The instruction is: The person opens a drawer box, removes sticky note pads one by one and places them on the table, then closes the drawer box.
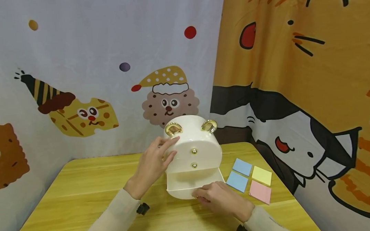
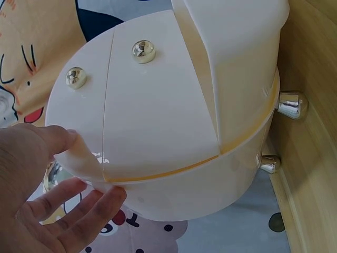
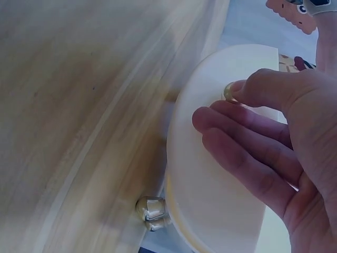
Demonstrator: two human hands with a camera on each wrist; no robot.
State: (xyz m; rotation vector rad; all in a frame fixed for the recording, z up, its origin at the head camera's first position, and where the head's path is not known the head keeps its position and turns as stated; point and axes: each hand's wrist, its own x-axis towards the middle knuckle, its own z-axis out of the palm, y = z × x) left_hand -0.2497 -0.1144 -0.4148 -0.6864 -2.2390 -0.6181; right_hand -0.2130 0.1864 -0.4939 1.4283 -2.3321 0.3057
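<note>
A round white storage box (image 1: 201, 137) with gold ears stands on the table, its lowest drawer (image 1: 180, 194) pulled out toward me. Two gold knobs sit on the closed fronts above; in the left wrist view one shows as a shiny knob (image 2: 143, 51). My left hand (image 1: 153, 165) rests against the box's left side near the ear, thumb on the front and fingers on the curved wall. With thumb and forefinger, my right hand (image 1: 221, 198) pinches the gold drawer knob (image 3: 228, 91) on the lowest drawer. What shows of the drawer's inside is bare white.
Right of the box lie two blue sticky-note pads (image 1: 237, 181), a yellow pad (image 1: 262, 176) and a pink pad (image 1: 260, 192). Short gold feet (image 2: 292, 105) hold the box above the wooden table (image 1: 92, 188). Cartoon-printed curtains (image 1: 92, 47) hang behind and at the right.
</note>
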